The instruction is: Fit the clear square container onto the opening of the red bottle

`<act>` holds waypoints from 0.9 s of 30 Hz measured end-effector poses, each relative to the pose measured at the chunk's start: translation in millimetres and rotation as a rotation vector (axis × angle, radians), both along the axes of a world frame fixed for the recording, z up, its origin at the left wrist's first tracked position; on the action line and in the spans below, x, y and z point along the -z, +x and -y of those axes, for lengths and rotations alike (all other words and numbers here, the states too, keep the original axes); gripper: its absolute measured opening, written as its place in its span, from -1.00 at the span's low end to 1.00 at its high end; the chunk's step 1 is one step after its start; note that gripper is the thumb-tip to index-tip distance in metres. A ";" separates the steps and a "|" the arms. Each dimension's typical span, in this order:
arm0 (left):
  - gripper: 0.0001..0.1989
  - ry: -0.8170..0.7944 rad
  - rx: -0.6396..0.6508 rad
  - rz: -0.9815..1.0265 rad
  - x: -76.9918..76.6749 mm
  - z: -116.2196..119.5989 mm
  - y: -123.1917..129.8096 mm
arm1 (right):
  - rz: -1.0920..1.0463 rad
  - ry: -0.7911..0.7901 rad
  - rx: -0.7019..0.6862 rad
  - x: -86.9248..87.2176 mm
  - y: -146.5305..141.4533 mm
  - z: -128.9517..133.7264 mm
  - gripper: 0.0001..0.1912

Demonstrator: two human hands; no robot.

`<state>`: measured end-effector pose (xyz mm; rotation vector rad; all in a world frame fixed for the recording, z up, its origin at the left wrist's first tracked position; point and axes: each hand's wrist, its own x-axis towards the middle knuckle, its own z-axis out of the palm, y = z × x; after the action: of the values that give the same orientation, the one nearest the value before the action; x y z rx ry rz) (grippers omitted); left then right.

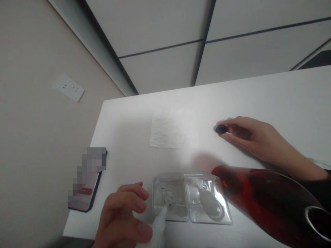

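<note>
My left hand (pixel 122 213) is at the bottom, its fingers curled beside a white nozzle tube (pixel 159 225) that it grips. The tube's tip points down into the left compartment of a clear plastic tray (pixel 187 196), where there is a small clear blob. The right compartment has a larger whitish, glossy patch (pixel 210 205). My right hand (pixel 252 137) lies on the table to the right and pinches a small black round piece (pixel 221 129) between thumb and fingertips.
A large see-through red object (pixel 266 196) fills the lower right, beside the tray. A creased white sheet (pixel 168 129) lies flat on the white table (pixel 124 137). The phone (pixel 89 186) rests at the left edge. Behind the table are white panels (pixel 160 69); a socket (pixel 69 88) is on the left wall.
</note>
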<state>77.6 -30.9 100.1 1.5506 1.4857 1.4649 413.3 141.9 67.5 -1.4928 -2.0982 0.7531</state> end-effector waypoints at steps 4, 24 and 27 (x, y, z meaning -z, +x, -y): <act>-0.73 0.184 0.138 -0.063 -3.6 -10.7 1.6 | 0.016 -0.024 -0.008 -3.6 -1.8 0.8 -0.45; -0.78 -0.012 0.099 -0.137 -27.4 -11.5 -2.2 | -0.010 -0.005 0.004 3.1 1.4 -0.3 -0.49; -0.73 -0.161 0.015 -0.041 -45.6 -25.4 5.0 | -0.013 0.039 -0.016 7.6 2.8 -2.1 -0.49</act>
<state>82.5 -5.5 145.7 1.4991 1.5710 1.2783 416.1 144.0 59.9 -1.4484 -2.1060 0.7210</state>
